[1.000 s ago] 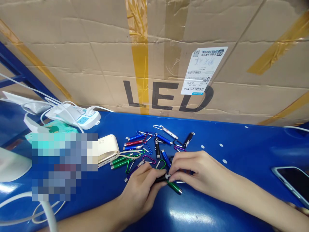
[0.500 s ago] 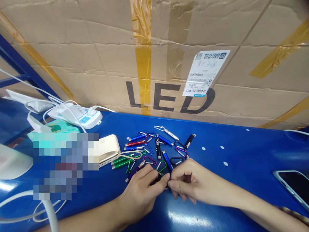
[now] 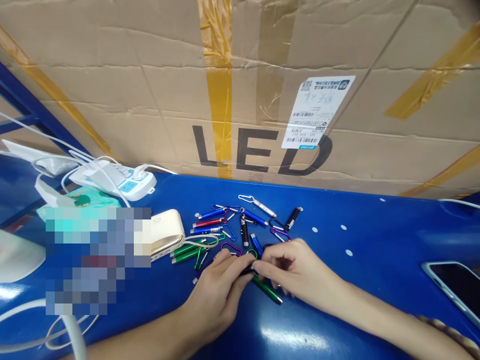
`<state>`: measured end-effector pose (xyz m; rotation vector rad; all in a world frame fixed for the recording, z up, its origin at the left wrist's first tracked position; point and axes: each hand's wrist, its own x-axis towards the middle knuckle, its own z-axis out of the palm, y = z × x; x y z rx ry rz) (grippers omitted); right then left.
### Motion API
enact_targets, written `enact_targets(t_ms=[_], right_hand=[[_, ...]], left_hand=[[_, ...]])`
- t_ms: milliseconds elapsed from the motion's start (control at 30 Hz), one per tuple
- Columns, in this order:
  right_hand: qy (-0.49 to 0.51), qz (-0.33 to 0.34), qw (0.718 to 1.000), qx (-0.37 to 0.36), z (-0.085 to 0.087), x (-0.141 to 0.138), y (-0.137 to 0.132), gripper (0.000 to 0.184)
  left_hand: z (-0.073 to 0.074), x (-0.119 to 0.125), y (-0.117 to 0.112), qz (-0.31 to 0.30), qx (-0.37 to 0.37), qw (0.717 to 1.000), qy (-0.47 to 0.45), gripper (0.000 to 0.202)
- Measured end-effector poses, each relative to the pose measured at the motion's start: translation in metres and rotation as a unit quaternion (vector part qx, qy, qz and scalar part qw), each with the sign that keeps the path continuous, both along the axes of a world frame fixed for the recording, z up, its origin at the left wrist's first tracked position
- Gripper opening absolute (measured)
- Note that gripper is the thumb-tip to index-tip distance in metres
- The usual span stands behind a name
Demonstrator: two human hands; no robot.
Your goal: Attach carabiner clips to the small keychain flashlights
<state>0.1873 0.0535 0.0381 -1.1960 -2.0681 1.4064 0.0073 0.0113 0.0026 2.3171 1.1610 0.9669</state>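
Near the front of the blue table my left hand (image 3: pixel 221 285) is closed around a black pen-shaped torch (image 3: pixel 246 270), mostly hidden by the fingers. My right hand (image 3: pixel 285 265) pinches at the torch's right end, fingertips touching those of the left. Below my right hand a green torch (image 3: pixel 268 290) lies slanted on the table. Just beyond the hands lie several small metal torches with carabiner clips: a blue one (image 3: pixel 257 245), a black one (image 3: pixel 244 231), a red one (image 3: pixel 208 223), a silver one (image 3: pixel 264 207) and green ones (image 3: pixel 189 255).
A large cardboard box (image 3: pixel 165 100) marked LED stands along the back. Left are a white power bank (image 3: pixel 167 227), a power strip (image 3: pixel 140 187), a teal tissue pack (image 3: pixel 90 196) and loose white cables (image 3: pixel 77 330). A phone (image 3: pixel 453 287) lies at the right edge.
Both hands have shifted slightly up and my left fingers have turned over the black torch. The green torch below my right hand has come into view. The camera view has moved slightly.
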Motion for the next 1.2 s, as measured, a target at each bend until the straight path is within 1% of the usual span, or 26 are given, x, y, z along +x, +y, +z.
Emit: enact_targets(t_ms=[33, 67, 100, 133, 167, 200, 233, 267, 333, 400, 500, 633, 733, 900, 967, 1067, 1133, 1200], right_hand=[[-0.006, -0.003, 0.994, 0.106, 0.001, 0.003, 0.001, 0.038], [-0.009, 0.006, 0.976, 0.216, 0.003, 0.006, 0.003, 0.032], [-0.012, 0.024, 0.947, 0.319, 0.005, 0.009, 0.005, 0.027], [-0.019, 0.057, 0.912, 0.407, 0.007, 0.013, 0.006, 0.023], [-0.028, 0.089, 0.874, 0.478, 0.01, 0.016, 0.008, 0.02], [-0.038, 0.115, 0.838, 0.532, 0.012, 0.018, 0.008, 0.021], [-0.048, 0.132, 0.808, 0.572, 0.014, 0.019, 0.008, 0.025], [-0.056, 0.142, 0.787, 0.598, 0.016, 0.02, 0.008, 0.029], [-0.071, 0.155, 0.762, 0.624, 0.02, 0.019, 0.007, 0.035], [-0.088, 0.173, 0.746, 0.637, 0.023, 0.018, 0.005, 0.042], [-0.104, 0.185, 0.727, 0.653, 0.025, 0.018, 0.005, 0.049], [-0.108, 0.201, 0.72, 0.655, 0.024, 0.02, 0.007, 0.05], [-0.121, 0.206, 0.712, 0.66, 0.021, 0.019, 0.007, 0.05], [-0.155, 0.225, 0.693, 0.667, 0.014, 0.019, 0.005, 0.048], [-0.165, 0.229, 0.684, 0.673, 0.012, 0.02, 0.005, 0.046], [-0.166, 0.229, 0.676, 0.68, 0.014, 0.02, 0.004, 0.042], [-0.164, 0.23, 0.676, 0.681, 0.018, 0.019, 0.003, 0.039], [-0.167, 0.233, 0.682, 0.673, 0.021, 0.019, 0.001, 0.039]], left_hand=[[0.0, 0.0, 0.0, 0.008, -0.001, 1.0, -0.002, 0.02], [0.0, -0.001, 0.001, 0.017, 0.002, 1.0, -0.005, 0.021], [0.0, -0.001, 0.001, 0.022, 0.005, 1.0, -0.008, 0.022], [0.0, -0.001, 0.001, 0.022, 0.004, 1.0, -0.01, 0.022], [0.0, -0.002, 0.001, 0.017, 0.002, 1.0, -0.013, 0.022], [0.0, -0.002, 0.001, 0.008, -0.001, 1.0, -0.015, 0.022], [0.0, -0.002, 0.001, -0.003, -0.005, 1.0, -0.015, 0.02], [0.001, -0.002, 0.001, -0.015, -0.011, 1.0, -0.012, 0.018], [0.001, -0.002, 0.001, -0.036, -0.025, 0.999, -0.001, 0.015], [0.002, -0.001, 0.002, -0.053, -0.035, 0.998, 0.007, 0.014], [0.0, 0.0, 0.002, -0.065, -0.042, 0.997, 0.005, 0.012], [-0.002, 0.0, 0.002, -0.083, -0.038, 0.996, 0.02, 0.016], [-0.002, 0.001, 0.003, -0.094, -0.019, 0.995, 0.037, 0.016], [0.001, 0.001, 0.004, -0.099, 0.017, 0.994, 0.036, 0.016], [0.003, 0.001, 0.003, -0.108, 0.011, 0.994, 0.027, 0.015], [0.006, -0.001, 0.002, -0.134, -0.023, 0.991, 0.005, 0.015], [0.007, -0.001, 0.002, -0.14, -0.039, 0.989, -0.004, 0.016], [0.007, -0.002, 0.002, -0.137, -0.046, 0.989, -0.003, 0.017]])
